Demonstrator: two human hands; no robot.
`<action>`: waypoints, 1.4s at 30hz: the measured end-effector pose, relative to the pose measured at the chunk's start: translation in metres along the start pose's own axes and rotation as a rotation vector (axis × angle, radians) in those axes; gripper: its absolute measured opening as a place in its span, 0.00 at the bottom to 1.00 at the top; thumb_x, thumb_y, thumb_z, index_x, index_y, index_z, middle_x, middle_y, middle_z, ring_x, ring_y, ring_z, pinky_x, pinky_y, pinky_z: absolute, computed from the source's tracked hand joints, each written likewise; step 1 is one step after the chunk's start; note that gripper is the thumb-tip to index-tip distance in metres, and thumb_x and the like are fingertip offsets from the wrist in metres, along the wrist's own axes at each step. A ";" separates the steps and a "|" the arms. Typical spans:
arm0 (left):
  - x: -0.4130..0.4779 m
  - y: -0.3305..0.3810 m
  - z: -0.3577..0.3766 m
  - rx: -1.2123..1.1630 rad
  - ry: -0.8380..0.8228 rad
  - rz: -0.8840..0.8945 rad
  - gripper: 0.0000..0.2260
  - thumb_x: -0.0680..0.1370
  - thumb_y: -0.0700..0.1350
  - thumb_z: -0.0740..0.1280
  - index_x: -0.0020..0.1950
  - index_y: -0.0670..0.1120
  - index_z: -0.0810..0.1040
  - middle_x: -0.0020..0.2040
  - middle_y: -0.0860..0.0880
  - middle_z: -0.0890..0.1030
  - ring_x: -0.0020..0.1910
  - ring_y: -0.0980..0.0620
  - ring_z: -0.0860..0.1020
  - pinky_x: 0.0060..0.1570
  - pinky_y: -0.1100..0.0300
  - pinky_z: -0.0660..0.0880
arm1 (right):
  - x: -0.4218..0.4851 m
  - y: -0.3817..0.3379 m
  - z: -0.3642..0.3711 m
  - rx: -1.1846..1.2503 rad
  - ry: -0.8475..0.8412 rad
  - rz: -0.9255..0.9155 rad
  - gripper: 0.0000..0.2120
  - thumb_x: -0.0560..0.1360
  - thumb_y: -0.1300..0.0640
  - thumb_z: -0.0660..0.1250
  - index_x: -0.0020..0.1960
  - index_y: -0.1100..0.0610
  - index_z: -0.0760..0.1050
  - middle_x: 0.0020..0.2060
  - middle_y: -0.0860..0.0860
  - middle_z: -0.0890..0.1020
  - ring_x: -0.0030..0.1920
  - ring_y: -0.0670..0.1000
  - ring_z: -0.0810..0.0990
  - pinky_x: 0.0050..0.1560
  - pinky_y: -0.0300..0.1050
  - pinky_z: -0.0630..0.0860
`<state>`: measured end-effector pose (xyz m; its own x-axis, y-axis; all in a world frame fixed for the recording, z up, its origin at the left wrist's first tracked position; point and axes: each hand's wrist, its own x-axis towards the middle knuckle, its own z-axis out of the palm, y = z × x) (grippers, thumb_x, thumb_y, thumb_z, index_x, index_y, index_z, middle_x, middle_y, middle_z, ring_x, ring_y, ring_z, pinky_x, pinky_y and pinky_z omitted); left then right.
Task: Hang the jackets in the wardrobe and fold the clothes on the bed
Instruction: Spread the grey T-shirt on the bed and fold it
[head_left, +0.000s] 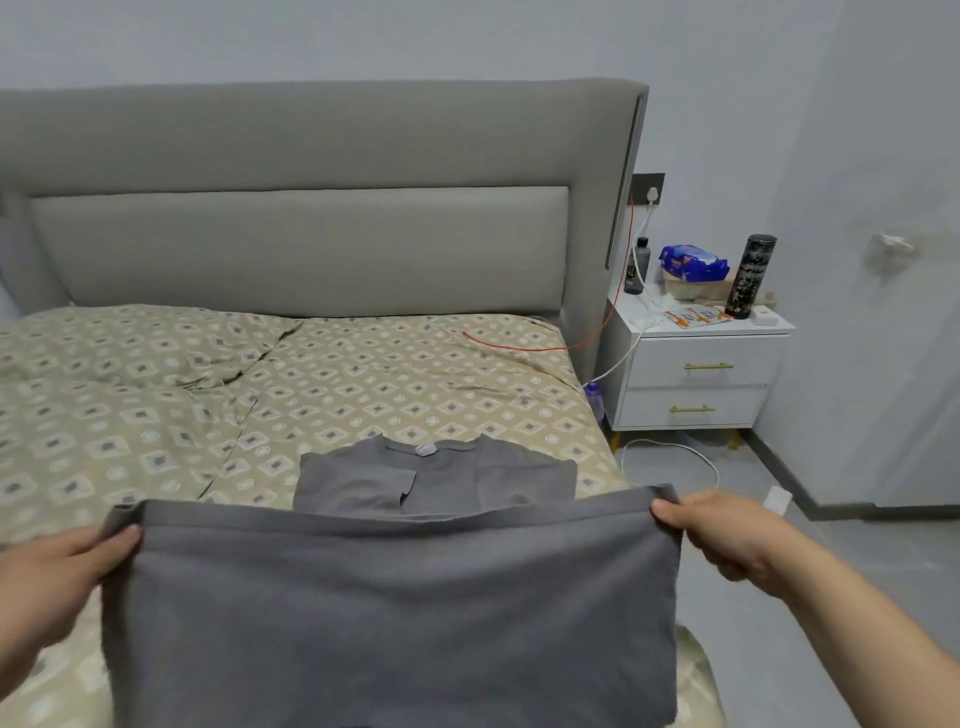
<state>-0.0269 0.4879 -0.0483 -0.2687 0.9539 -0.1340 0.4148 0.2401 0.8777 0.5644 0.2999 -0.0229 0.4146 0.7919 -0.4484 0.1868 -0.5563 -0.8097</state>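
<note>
Pinched the grey shirt (389, 613) at its two hem corners — left hand (57, 566) on one, right hand (727, 535) on the other, thumbs on top, fingers tucked behind the cloth. Held the hem raised and stretched taut between them. Had the collar end lying flat on the patterned bed (363, 374), sleeves folded inward, near the edge beside the white nightstand (701, 374). Beyond, a padded grey headboard (311, 234) — and on the nightstand a tall dark flask (750, 275), with a red cable (519, 347) trailing onto the sheet.
</note>
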 end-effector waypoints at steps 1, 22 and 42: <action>0.002 0.005 0.009 -0.039 -0.019 -0.038 0.13 0.80 0.50 0.66 0.45 0.41 0.82 0.33 0.43 0.79 0.32 0.45 0.75 0.39 0.55 0.70 | 0.014 0.000 0.006 0.039 0.015 0.036 0.14 0.79 0.51 0.67 0.38 0.56 0.69 0.25 0.51 0.70 0.22 0.46 0.58 0.23 0.36 0.53; 0.200 0.048 0.240 -0.199 -0.028 -0.200 0.15 0.84 0.46 0.57 0.69 0.43 0.67 0.60 0.42 0.73 0.48 0.48 0.76 0.39 0.54 0.81 | 0.285 -0.061 0.094 0.583 0.095 0.061 0.17 0.82 0.54 0.59 0.71 0.51 0.68 0.55 0.51 0.78 0.52 0.55 0.79 0.47 0.50 0.80; -0.011 -0.046 0.137 -0.227 -0.251 -0.649 0.10 0.80 0.43 0.66 0.54 0.36 0.72 0.37 0.37 0.78 0.27 0.45 0.74 0.21 0.60 0.75 | 0.068 0.059 0.121 0.216 -0.103 0.312 0.06 0.82 0.60 0.60 0.55 0.58 0.75 0.41 0.59 0.83 0.33 0.54 0.79 0.34 0.47 0.81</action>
<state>0.0758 0.4910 -0.1505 -0.1807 0.6515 -0.7368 0.0419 0.7536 0.6560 0.4955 0.3514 -0.1472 0.3287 0.6202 -0.7122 -0.1301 -0.7172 -0.6846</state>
